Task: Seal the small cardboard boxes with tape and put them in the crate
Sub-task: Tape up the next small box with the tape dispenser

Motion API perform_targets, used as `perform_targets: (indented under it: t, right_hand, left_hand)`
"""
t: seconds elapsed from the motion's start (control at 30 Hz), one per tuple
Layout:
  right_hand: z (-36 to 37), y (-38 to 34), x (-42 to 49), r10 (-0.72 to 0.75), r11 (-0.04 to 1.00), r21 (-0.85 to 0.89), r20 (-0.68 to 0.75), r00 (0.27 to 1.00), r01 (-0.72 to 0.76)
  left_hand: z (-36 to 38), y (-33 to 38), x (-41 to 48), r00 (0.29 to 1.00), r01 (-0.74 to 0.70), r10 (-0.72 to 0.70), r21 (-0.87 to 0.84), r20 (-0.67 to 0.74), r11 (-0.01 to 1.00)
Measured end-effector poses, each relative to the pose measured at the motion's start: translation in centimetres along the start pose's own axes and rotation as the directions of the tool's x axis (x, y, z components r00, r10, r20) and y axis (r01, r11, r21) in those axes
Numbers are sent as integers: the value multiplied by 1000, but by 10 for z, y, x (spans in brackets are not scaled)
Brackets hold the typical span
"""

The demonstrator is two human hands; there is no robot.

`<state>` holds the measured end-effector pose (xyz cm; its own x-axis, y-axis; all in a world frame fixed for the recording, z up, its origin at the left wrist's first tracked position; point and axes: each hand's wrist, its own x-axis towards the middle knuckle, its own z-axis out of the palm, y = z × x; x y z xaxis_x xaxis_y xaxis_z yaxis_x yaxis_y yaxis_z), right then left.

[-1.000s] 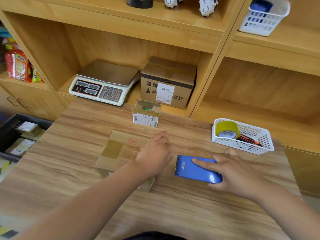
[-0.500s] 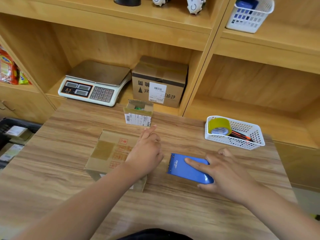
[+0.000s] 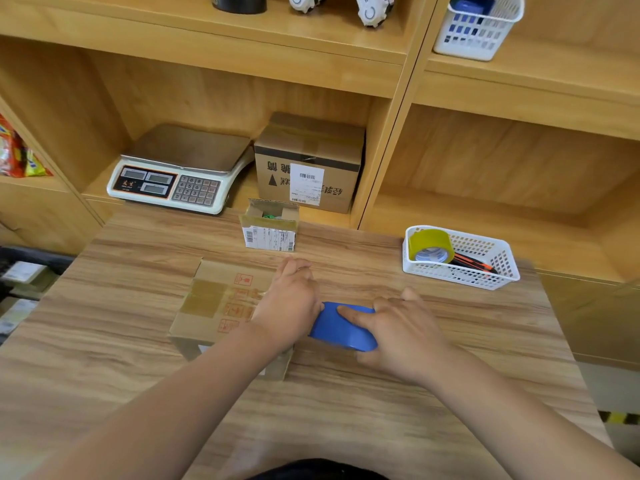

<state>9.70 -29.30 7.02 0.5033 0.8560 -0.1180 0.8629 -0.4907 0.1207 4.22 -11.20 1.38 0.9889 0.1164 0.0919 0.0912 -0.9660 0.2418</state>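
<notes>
Wooden shelves (image 3: 311, 74) are standing behind the surface (image 3: 381, 427). On it, the left hand (image 3: 289, 303) is pressing flat on a box (image 3: 214, 299). The right hand (image 3: 398, 330) is gripping a blue tape tool (image 3: 343, 329) just beside the left hand. A small open box (image 3: 270, 233) is sitting farther back.

On the shelf, scale (image 3: 180, 174): keypad (image 3: 195, 190) shows digits 7 8 9, 4 5 6, 1 2 3 and 0 in rows. Red brand characters sit at the panel's left, too small to read.

Beside it, shelf carton (image 3: 308, 147): black Chinese characters printed upside down, with a black triangle next to them. Its shipping label (image 3: 306, 185) carries a barcode; the fine print is illegible.

On the table, small open box (image 3: 270, 220): white label (image 3: 269, 239) with barcodes, text too small to read.

Nearer, flat carton (image 3: 214, 306): red handling symbols (image 3: 242, 280) in frames, partly covered.
</notes>
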Motion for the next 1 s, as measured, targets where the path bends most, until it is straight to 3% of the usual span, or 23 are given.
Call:
perform_targets:
  t: [0.2,0.27,0.37,0.47,0.57,0.77,0.9,0.93,1.0]
  right_hand:
    - [23,23,-6,69,996,-66,107,992,-63]
    - [39,37,-15,80,996,-44,73,994,-77]
    - [75,50,-24,97,980,-172,-25,995,-100]
    - [118,50,-23,159,975,-140,-102,982,-173]
    - [143,38,-18,243,964,-90,-89,966,-251]
    - [168,25,-15,287,956,-8,-171,942,-293]
    - [159,8,-8,373,928,172,-361,855,-332]
    - [149,-1,-5,424,899,300,-414,805,-319]
    - [123,-25,3,566,756,594,-386,728,-273]
  left_hand:
    - [-1,-6,-5,1000,19,-20,-85,-12,996]
    - [-2,-10,-6,999,27,-31,-146,-29,989]
    - [-1,-10,-6,1000,0,-2,-170,-10,985]
    - [-2,-10,-5,1000,-6,3,-227,-13,974]
    - [-4,-14,-7,1000,-22,16,-291,-22,957]
    - [-7,-19,-11,999,-6,-11,-485,-33,874]
    - [-5,-21,-9,1000,-9,-2,-471,-23,882]
    - [-4,-21,-9,1000,-11,-1,-466,-26,885]
    - [-3,-21,-10,999,-16,-2,-462,-38,887]
